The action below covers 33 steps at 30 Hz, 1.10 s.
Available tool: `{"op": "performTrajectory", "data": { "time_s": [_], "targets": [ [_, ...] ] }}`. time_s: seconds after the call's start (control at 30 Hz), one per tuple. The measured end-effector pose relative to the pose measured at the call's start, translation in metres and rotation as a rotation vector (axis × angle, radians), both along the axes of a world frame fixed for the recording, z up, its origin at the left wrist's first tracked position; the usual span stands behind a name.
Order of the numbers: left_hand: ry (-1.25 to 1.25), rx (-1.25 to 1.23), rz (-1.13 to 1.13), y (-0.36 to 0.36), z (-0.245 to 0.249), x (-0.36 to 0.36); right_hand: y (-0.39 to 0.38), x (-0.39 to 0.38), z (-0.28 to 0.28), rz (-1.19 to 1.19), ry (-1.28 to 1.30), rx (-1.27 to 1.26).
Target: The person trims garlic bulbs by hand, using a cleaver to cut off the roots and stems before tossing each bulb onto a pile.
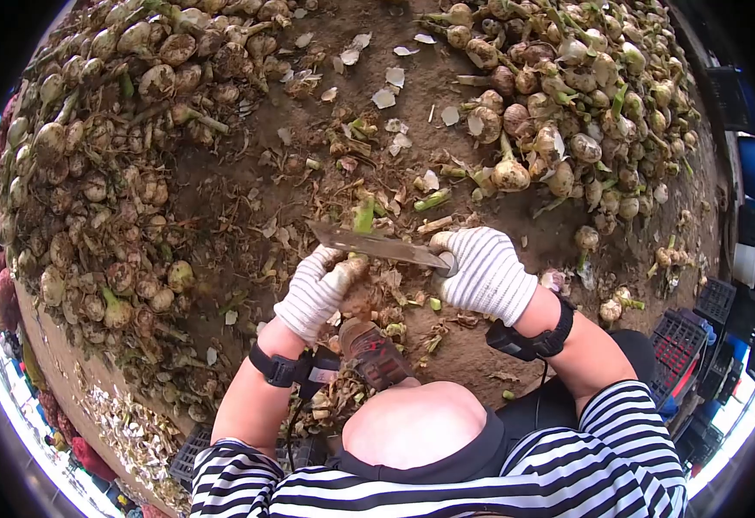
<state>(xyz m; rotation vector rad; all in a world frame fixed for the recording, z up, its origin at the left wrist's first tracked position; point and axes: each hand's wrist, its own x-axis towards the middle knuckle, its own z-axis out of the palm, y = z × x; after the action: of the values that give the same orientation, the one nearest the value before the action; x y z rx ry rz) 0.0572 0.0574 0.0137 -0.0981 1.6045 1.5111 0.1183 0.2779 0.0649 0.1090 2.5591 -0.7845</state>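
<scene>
My right hand point(488, 274), in a white striped knit glove, is closed round the handle of a knife point(386, 247). The broad, dirt-stained blade points left, across the top of my left hand point(321, 289). That hand wears a matching glove, its fingers curled closed on a garlic stalk point(363, 216). The stalk's green end stands out beyond the blade, and the blade lies against it in this view. Any bulb on the stalk is hidden by my fingers and the blade.
Large heaps of garlic lie at the left point(118, 173) and at the upper right point(584, 112). Cut stalks point(433, 200) and peeled skins are scattered on the soil between. A brown shoe point(375, 354) is below my hands. Plastic crates point(675, 354) stand at the right.
</scene>
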Motion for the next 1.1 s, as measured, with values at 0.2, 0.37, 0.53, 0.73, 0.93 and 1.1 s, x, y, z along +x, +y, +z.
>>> {"op": "performTrajectory", "data": {
  "time_s": [0.2,0.37,0.53,0.73,0.93,1.1],
  "targets": [
    [0.903,-0.214,-0.158,-0.011,0.024,-0.002,0.039,0.023,-0.046,0.073,-0.441,0.265],
    [0.015,0.559,0.175,0.022,0.043,-0.034,0.024,0.022,-0.069,-0.228,-0.179,0.073],
    [0.78,-0.348,0.673,-0.071,0.01,-0.077,0.047,0.021,-0.063,-0.3,-0.045,0.055],
    [-0.101,-1.017,1.068,-0.234,-0.111,-0.06,0.037,0.029,-0.081,-0.412,-0.142,-0.063],
    [-0.049,-0.477,0.91,-0.177,-0.067,-0.045,0.0,-0.003,-0.041,-0.134,0.122,0.022],
    [0.204,0.097,0.452,-0.073,-0.006,0.009,-0.02,-0.023,-0.012,0.123,0.135,0.089]
  ]
}}
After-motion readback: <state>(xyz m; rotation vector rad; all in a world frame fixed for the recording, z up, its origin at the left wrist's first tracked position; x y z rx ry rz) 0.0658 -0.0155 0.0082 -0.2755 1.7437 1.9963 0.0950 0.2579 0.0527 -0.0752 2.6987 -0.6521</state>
